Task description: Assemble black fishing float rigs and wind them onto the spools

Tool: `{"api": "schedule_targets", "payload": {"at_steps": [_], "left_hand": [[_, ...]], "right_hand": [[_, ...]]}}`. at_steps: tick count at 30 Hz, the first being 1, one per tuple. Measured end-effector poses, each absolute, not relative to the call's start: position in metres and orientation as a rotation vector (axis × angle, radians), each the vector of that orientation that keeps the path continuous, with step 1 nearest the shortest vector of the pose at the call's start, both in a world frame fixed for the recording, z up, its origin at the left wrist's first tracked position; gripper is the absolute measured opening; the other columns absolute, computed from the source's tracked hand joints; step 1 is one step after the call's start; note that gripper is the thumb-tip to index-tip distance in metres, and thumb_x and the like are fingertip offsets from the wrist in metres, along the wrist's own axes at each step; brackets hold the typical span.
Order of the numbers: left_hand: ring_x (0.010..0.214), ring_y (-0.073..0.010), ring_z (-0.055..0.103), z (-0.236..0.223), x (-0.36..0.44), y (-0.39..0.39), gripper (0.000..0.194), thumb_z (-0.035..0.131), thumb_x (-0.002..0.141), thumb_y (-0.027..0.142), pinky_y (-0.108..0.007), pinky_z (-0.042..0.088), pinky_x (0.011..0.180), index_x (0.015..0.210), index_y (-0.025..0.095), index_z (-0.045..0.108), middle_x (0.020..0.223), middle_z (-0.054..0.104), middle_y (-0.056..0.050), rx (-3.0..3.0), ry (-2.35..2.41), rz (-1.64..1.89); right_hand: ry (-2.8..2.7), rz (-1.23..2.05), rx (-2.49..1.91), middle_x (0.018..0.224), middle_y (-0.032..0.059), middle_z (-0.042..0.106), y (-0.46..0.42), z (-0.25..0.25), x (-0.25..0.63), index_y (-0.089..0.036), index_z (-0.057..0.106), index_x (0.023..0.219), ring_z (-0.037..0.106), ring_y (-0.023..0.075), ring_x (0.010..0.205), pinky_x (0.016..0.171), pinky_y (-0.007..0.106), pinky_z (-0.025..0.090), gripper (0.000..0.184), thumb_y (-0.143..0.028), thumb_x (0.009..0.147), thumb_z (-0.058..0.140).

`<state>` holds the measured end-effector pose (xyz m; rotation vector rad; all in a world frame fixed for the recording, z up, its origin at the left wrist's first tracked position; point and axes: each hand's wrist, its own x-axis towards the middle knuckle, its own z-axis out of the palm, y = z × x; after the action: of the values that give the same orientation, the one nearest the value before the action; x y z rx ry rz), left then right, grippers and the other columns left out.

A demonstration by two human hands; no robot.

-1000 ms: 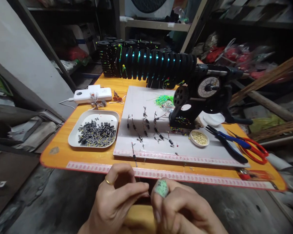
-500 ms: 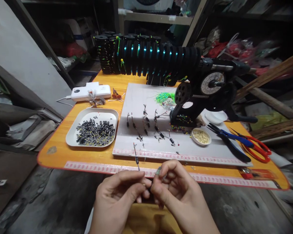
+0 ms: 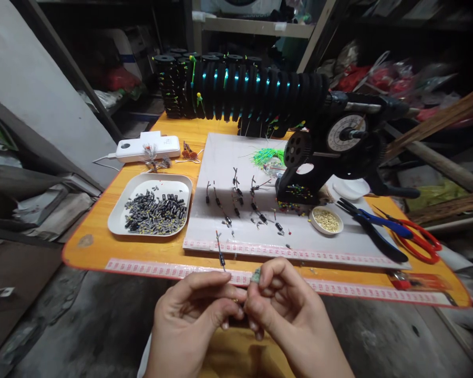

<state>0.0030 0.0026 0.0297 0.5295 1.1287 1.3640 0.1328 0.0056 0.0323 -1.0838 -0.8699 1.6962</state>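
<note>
My left hand [image 3: 195, 315] and my right hand [image 3: 284, 310] meet in front of the orange table's [image 3: 102, 247] near edge, fingertips pinched together. Between them runs a thin line carrying a small black sleeve piece [image 3: 221, 257] that stands up above my left fingers. My left fingers pinch the line; what my right fingertips hold is too small to name. A grey board [image 3: 331, 247] just beyond carries several similar small black rigs [image 3: 236, 202].
A white tray [image 3: 120, 212] of small black tubes sits at the left. A black winding machine [image 3: 335, 152] with a row of black spools [image 3: 252, 94] stands at the back. A small dish of beads [image 3: 326, 220], blue pliers [image 3: 372, 228], red scissors [image 3: 418, 239] and a white power bank [image 3: 145, 148] lie around.
My hands have risen toward the table edge and closed together. My right thumb, earlier pointing at the camera, has turned away. The line with the black piece now stands above my left fingers.
</note>
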Motion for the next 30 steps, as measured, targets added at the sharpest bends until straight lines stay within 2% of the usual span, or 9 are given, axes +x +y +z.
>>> {"api": "schedule_targets", "payload": {"at_steps": [6,9,15,18,20,22,24,27,30], "left_hand": [[0.052,-0.0127,0.070,0.029,0.005,0.001,0.020,0.087,0.058,0.021,-0.014,0.057,0.050,0.074,0.023,0.075,0.063,0.076,0.001,0.525,1.056,1.389],[0.056,-0.0136,0.071,0.025,0.001,-0.001,0.015,0.082,0.065,0.016,-0.016,0.058,0.054,0.075,0.027,0.077,0.067,0.077,0.002,0.804,1.128,1.438],[0.073,-0.0187,0.074,0.025,-0.013,0.001,0.038,0.072,0.070,-0.003,-0.025,0.060,0.066,0.092,0.029,0.077,0.084,0.078,0.001,1.496,1.037,1.472],[0.074,-0.0165,0.073,0.025,-0.017,0.005,0.037,0.068,0.072,-0.005,-0.023,0.059,0.067,0.089,0.028,0.076,0.083,0.078,0.001,1.547,1.029,1.432],[0.075,-0.0151,0.072,0.023,-0.018,0.006,0.031,0.068,0.073,-0.002,-0.022,0.058,0.068,0.082,0.028,0.075,0.084,0.077,0.002,1.502,1.067,1.401],[0.077,-0.0144,0.071,0.020,-0.018,0.007,0.024,0.069,0.074,0.003,-0.022,0.058,0.069,0.076,0.027,0.073,0.086,0.075,0.002,1.423,1.123,1.359],[0.077,-0.0129,0.069,0.018,-0.020,0.007,0.020,0.071,0.074,0.007,-0.021,0.056,0.070,0.071,0.026,0.071,0.085,0.070,0.003,1.376,1.180,1.326],[0.076,-0.0096,0.064,0.018,-0.023,0.008,0.017,0.071,0.074,0.009,-0.016,0.053,0.068,0.070,0.025,0.069,0.082,0.063,0.003,1.422,1.232,1.315],[0.075,-0.0083,0.061,0.020,-0.025,0.012,0.016,0.067,0.079,0.010,-0.013,0.051,0.066,0.074,0.024,0.066,0.081,0.060,0.003,1.479,1.217,1.320]], "right_hand": [[-0.863,1.727,-1.056,0.069,-0.0048,0.054,0.006,0.031,0.133,-0.021,0.044,0.081,0.053,0.0060,0.055,0.051,0.017,0.044,0.030,-0.034,0.081,0.072],[-0.802,1.708,-1.077,0.064,-0.0057,0.055,0.007,0.035,0.131,-0.020,0.043,0.077,0.053,0.0056,0.053,0.050,0.016,0.044,0.035,-0.036,0.078,0.075],[-0.738,1.695,-1.108,0.061,-0.0053,0.058,0.011,0.040,0.129,-0.021,0.042,0.071,0.055,0.0081,0.049,0.049,0.020,0.048,0.047,-0.034,0.062,0.086],[-0.726,1.746,-1.059,0.064,-0.0061,0.059,0.012,0.037,0.130,-0.021,0.044,0.075,0.054,0.0062,0.048,0.048,0.018,0.047,0.043,-0.034,0.065,0.084],[-0.803,1.711,-1.038,0.072,-0.0040,0.061,0.011,0.036,0.132,-0.021,0.048,0.080,0.057,0.0060,0.053,0.051,0.018,0.049,0.032,-0.035,0.075,0.077],[-1.022,1.539,-1.081,0.082,-0.0006,0.064,0.009,0.035,0.135,-0.021,0.053,0.086,0.061,0.0076,0.062,0.057,0.019,0.052,0.016,-0.030,0.085,0.066],[-1.331,1.256,-1.156,0.088,0.0014,0.065,0.006,0.035,0.140,-0.022,0.056,0.093,0.064,0.0100,0.072,0.065,0.021,0.054,0.004,-0.020,0.089,0.058],[-1.704,0.861,-1.197,0.093,0.0023,0.065,0.001,0.035,0.147,-0.023,0.055,0.101,0.066,0.0120,0.079,0.070,0.021,0.056,0.022,-0.007,0.085,0.056],[-1.839,0.644,-1.173,0.092,0.0034,0.065,-0.002,0.036,0.149,-0.021,0.052,0.100,0.066,0.0116,0.075,0.067,0.020,0.056,0.026,-0.003,0.082,0.056]]}}
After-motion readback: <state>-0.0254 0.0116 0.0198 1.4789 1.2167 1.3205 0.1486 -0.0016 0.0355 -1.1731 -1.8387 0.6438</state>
